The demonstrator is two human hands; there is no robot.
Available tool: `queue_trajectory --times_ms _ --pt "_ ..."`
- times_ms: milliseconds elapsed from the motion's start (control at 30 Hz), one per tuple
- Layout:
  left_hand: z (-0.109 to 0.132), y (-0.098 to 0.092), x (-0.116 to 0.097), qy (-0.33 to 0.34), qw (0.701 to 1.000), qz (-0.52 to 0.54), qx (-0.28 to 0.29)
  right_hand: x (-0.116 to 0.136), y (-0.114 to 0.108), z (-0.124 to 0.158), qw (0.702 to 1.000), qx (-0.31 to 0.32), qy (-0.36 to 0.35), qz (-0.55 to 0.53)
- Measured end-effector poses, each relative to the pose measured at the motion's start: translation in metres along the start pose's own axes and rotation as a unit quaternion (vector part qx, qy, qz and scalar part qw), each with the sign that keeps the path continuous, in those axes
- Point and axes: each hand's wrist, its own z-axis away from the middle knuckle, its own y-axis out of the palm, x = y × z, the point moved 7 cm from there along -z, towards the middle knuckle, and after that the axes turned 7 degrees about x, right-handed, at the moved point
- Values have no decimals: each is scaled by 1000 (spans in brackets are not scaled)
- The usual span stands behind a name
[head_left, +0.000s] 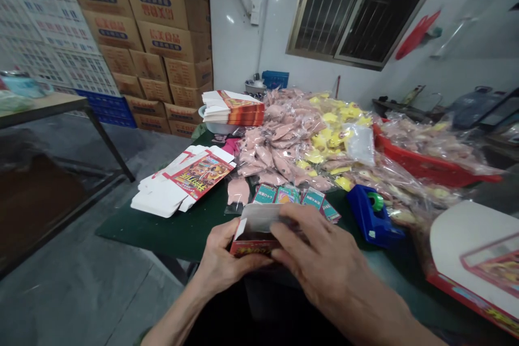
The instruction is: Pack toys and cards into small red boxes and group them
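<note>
A small red printed cardboard box (251, 247) is held up in front of me, its top open and a white flap standing at the back. My left hand (221, 259) grips its left end, thumb along the front. My right hand (328, 259) is closed over its right end, fingers at the opening and thumb near the front panel. The inside is mostly hidden. Just beyond lie several teal printed cards (265, 194) and a pink piece in a clear bag (238, 192). Flattened printed boxes (203, 173) lie to the left on the green table (162, 240).
A heap of bagged pink pieces (279, 140) and yellow pieces (344, 119) covers the table's far side. To the right are a blue tape dispenser (371, 221), a red basket (421, 159) and a large white-and-red box (466, 248). Stacked cartons (160, 5) stand behind.
</note>
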Motion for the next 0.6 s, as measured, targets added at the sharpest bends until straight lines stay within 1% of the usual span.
queue_trajectory --times_ms 100,167,233,267,300,333,367,400,433,467,500,533,567,600 --pt "-2 0 4 6 1000 24 -18 9 21 -1 998 -11 38 49" --pt "-2 -1 11 -3 999 33 -35 13 38 0 997 -16 50 51" --pt "0 -1 16 -5 998 26 -53 14 50 2 998 -15 54 31" --pt "2 -2 17 1 998 22 -67 14 52 2 998 -16 53 15" --pt "4 -4 17 12 996 20 -87 13 50 3 998 -30 50 -4" --pt "6 -6 17 25 993 19 -114 12 43 5 997 -60 49 -22" --pt "9 -9 17 41 989 13 -144 8 34 9 992 -105 54 -39" --pt "12 -12 16 59 982 0 -177 3 24 15 983 -159 70 -56" --pt "16 -16 16 78 974 -20 -213 -4 15 24 968 -219 99 -73" --pt "19 -18 15 97 963 -46 -249 -13 10 34 948 -270 143 -92" --pt "21 -20 14 118 951 -74 -275 -23 12 43 927 -299 196 -117" --pt "22 -19 12 140 943 -102 -284 -33 19 51 906 -309 246 -151" --pt "20 -18 11 166 937 -123 -281 -41 30 57 888 -305 284 -195" --pt "17 -15 9 190 935 -138 -265 -46 45 60 874 -292 306 -242"
